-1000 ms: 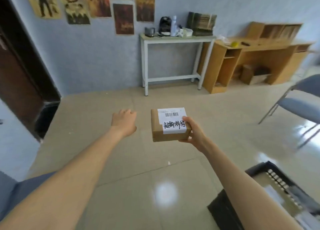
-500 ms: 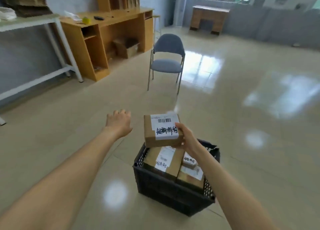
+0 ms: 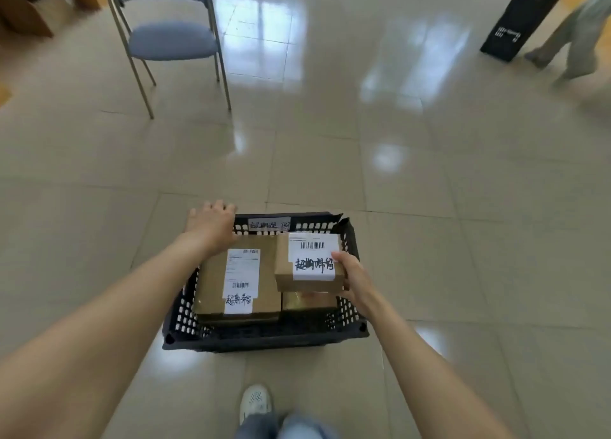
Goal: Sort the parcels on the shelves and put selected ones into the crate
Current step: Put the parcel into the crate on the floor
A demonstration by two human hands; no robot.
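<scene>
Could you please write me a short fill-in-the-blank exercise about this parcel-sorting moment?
1. The small parcel is held by the ____ hand.
2. The left hand is over the far left corner of the black ____.
3. The large parcel lying in the crate has a white ____ on top.
4. Beyond the crate stands a blue ____ with metal legs.

Missing words: right; crate; label; chair

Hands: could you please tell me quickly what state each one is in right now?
Left hand: holds nothing, fingers loosely curled over the black crate's far left corner.
Right hand: grips the small labelled parcel above the crate.
</scene>
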